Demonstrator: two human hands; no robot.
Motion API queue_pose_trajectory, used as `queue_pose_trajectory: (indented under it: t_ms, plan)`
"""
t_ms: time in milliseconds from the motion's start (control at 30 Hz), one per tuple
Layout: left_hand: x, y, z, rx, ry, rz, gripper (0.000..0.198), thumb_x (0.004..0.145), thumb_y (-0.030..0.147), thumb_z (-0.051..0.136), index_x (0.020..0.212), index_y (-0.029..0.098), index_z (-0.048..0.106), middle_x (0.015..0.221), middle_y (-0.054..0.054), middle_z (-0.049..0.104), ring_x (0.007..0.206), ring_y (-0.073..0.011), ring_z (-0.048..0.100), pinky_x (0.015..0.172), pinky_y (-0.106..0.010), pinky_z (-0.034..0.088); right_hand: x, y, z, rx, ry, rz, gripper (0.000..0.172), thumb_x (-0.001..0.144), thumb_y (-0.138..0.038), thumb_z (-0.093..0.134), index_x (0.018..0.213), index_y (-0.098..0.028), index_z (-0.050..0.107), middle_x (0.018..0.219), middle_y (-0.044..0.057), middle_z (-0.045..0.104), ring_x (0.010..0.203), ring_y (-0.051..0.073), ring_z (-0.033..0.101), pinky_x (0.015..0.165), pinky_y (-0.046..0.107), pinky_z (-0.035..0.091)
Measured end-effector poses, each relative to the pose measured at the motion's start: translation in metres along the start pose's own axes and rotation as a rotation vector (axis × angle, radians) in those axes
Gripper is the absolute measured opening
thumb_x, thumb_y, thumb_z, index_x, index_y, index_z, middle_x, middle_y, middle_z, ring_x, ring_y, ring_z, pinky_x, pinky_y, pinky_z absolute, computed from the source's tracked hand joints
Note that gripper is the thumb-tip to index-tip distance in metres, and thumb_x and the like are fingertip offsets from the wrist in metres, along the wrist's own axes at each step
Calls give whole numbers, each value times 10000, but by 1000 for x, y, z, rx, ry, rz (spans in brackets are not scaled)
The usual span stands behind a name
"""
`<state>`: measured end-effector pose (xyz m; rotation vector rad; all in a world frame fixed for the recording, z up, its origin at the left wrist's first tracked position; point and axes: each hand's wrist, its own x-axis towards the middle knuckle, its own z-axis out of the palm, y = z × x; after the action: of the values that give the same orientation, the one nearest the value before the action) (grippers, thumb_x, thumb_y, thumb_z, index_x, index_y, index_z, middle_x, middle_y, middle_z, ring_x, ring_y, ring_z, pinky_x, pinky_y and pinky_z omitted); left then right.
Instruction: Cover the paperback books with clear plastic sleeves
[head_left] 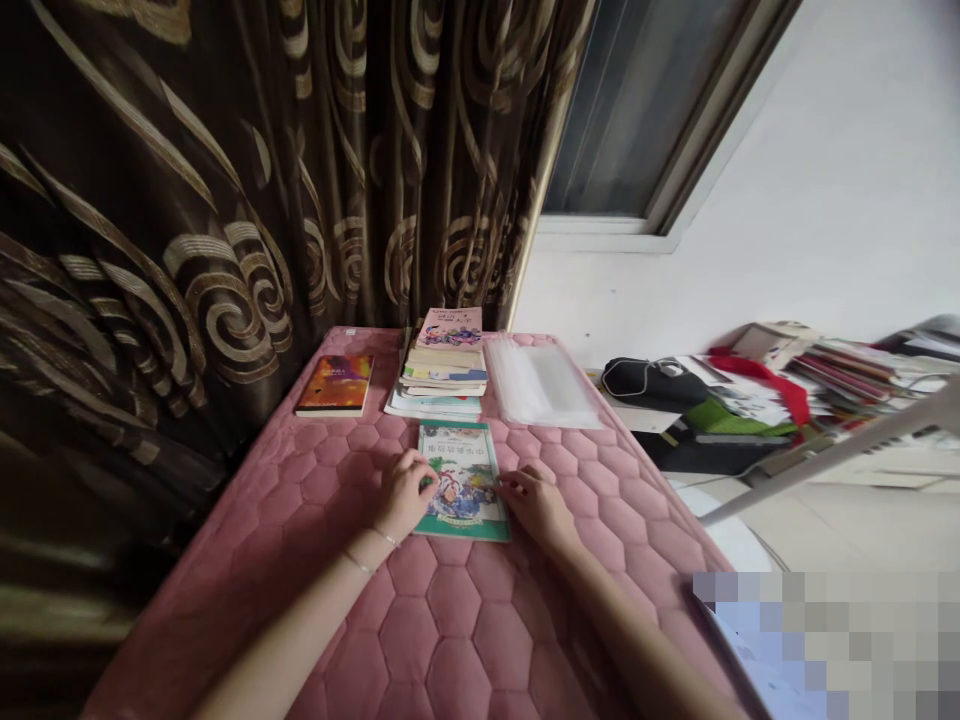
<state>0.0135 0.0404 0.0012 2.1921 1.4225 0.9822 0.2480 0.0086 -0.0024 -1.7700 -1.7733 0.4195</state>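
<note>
As seen from the head camera, observed one green-bordered book (463,490) lying flat, cover up, on a pink quilted surface (431,645), between left hand (409,490) and right hand (541,508); found long axis running away toward the patterned curtain (446,150), nearly straight, far end tipped very slightly left; noted title line at far end, pale banner at near end; recorded cover as teal-green along top and bottom, broadest at bottom, with pale ground and a colourful illustration in blue, green, yellow and red at centre; saw Chinese characters across upper part and smaller lettering on banner, both too small to read with certainty; saw left hand loosely curled at left edge, overlapping cover, thumb and fingertips close together; saw right hand half closed, fingertips at right edge; cannot tell whether gripping with either; noted beyond far end a stack of books (444,375), topped by pink cover with Chinese lettering, between orange book (334,385) and clear plastic sheets (541,385)
</note>
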Motion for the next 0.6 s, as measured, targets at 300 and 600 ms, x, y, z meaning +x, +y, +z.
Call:
queue_pose_trajectory:
  t_ms: [300,600]
  plan:
    - [-35,19,-7,64,-161,174,178,645,198,788,797,247,708,923,-10,658,924,-212,566,822,-369,420,-42,-29,13,11,-46,-391,161,834,-369,622,912,-269,721,936,57,659,888,212,572,773,349,469]
    - [-40,13,-8,145,-146,239,89,720,229,739,800,257,712,946,-15,658,930,-201,551,800,-365,389,-45,-33,19,-73,-28,-419,124,845,-339,626,890,-277,724,969,47,685,928,214,560,789,353,449]
